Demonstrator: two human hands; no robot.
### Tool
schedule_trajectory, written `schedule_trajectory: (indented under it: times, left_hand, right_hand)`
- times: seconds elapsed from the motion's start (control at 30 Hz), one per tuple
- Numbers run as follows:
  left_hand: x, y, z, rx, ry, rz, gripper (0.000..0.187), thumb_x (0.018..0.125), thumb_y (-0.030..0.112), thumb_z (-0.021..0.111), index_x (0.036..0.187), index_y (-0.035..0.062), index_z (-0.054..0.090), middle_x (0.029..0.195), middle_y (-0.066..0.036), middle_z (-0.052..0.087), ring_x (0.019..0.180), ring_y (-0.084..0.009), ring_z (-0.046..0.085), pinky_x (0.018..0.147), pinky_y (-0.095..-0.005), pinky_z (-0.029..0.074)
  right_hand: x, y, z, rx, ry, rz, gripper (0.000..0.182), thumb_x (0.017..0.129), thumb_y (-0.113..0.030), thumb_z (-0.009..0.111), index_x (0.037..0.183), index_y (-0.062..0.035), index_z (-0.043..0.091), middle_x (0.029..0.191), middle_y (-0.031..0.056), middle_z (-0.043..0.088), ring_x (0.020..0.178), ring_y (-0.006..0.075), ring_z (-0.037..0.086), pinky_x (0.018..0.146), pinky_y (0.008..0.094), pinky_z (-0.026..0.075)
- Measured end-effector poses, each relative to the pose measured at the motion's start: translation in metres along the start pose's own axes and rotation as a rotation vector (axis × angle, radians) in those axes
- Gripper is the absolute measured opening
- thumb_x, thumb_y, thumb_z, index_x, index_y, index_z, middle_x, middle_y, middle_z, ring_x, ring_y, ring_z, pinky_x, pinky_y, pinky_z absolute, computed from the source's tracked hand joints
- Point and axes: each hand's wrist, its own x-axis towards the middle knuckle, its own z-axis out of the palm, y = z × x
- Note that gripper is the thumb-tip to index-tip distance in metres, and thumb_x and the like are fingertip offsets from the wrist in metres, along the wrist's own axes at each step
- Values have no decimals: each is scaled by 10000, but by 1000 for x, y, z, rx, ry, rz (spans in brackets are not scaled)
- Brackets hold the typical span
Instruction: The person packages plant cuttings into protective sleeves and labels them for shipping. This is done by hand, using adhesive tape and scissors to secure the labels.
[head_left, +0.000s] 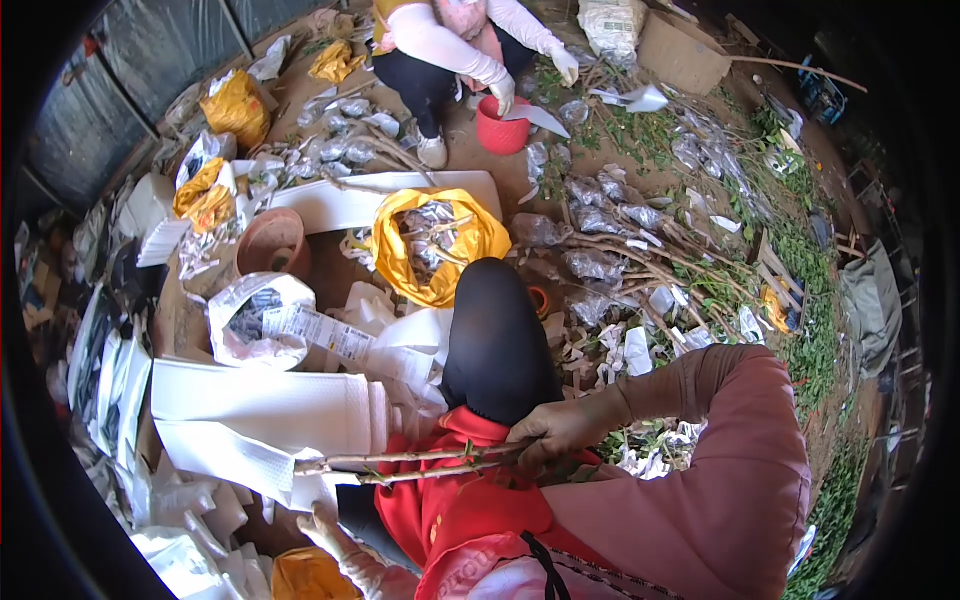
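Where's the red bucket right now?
Head view, top centre: the red bucket sits on the ground by the co-worker's gloved hand, beyond the yellow bag.

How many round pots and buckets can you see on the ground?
2: a red bucket by the other person's gloved hand, and a brown pot left of the yellow bag. Clutter may hide more.

Stem ends point(520, 452) hidden inside the closed fingers point(545, 440), left hand point(340, 545) partly cut off below the fingers, co-worker's head point(430, 10) beyond the top edge
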Motion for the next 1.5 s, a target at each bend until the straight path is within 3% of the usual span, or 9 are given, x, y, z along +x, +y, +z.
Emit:
schedule_trajectory:
  times: [0.1, 0.23, 0.57, 0.67, 0.83, 0.97, 1.13, 1.33, 1.5]
  left_hand:
    - [5, -3, 18, -330, -159, -14, 428, 873, 254, 567, 1167, -57, 540, 1042, -114, 586, 913, -205, 572, 790, -333, 470]
    - [7, 36, 29, -151, -124, -14, 284, 829, 191, 471, 571, 82, 520, 478, -11, 453, 383, -103, 376, 381, -255, 259]
    - [-83, 46, 102, -333, -506, -61, 134, 930, 157, 525, 996, 54, 578, 714, 26, 563, 526, -65, 497, 438, -211, 381]
    - [-131, 82, 107, -867, -596, -339, 226, 916, 74, 463, 1095, -21, 562, 991, -67, 645, 828, -204, 632, 758, -322, 508]
    - [-149, 80, 63, 199, -531, 256, 209, 920, 172, 489, 985, -1, 586, 671, -76, 614, 612, -177, 600, 573, -341, 484]
    - [-151, 113, 35, -97, -431, -214, 242, 951, 202, 467, 980, -15, 571, 655, -50, 571, 565, -123, 561, 514, -317, 455]
    - [-147, 117, -8, 81, -512, -90, 256, 949, 216, 459, 938, -24, 549, 659, -123, 584, 604, -213, 617, 563, -351, 475]
    - [-152, 116, -16, 907, -117, 867, 609, 658, 99, 684, 1246, 163, 544, 1287, -170, 479, 1150, -353, 479, 952, -484, 387]
    - [-119, 80, 27, 900, 32, 1145, 460, 647, 98, 669, 1081, 228, 585, 1229, -107, 519, 1102, -297, 533, 900, -458, 449]
  right_hand:
    - [-2, -14, -1, -13, 13, 8, 281, 913, -247, 573, 1097, -36, 603, 898, 5, 620, 806, 71, 562, 690, 239, 474]
    - [15, 0, 0, 134, 1, 22, 289, 926, -200, 551, 1163, -39, 596, 881, -16, 592, 780, 56, 531, 674, 223, 450]
    - [108, -36, 22, 405, -39, 60, 157, 939, -177, 513, 994, -49, 586, 665, -50, 474, 489, 35, 405, 441, 194, 325]
    - [166, -50, 41, 221, 60, -18, 170, 931, -214, 525, 975, -61, 584, 653, -43, 495, 451, 29, 388, 401, 194, 290]
    - [269, -56, 67, 67, -84, -62, 176, 936, -194, 488, 1022, -60, 562, 804, 11, 552, 598, 74, 487, 510, 220, 397]
    - [324, -44, 95, 217, -74, -22, 187, 938, -187, 477, 1050, -59, 554, 857, 22, 552, 667, 88, 495, 569, 236, 406]
    - [346, -34, 98, 381, -24, 1, 205, 941, -179, 462, 1084, -58, 544, 922, 35, 553, 754, 104, 506, 642, 255, 418]
    - [358, -32, 90, 554, 15, -2, 230, 944, -168, 444, 1126, -57, 531, 1000, 52, 553, 858, 124, 518, 730, 278, 433]
    - [352, -20, 84, 734, 35, 5, 255, 947, -159, 429, 1160, -55, 521, 1066, 65, 553, 945, 140, 528, 803, 297, 445]
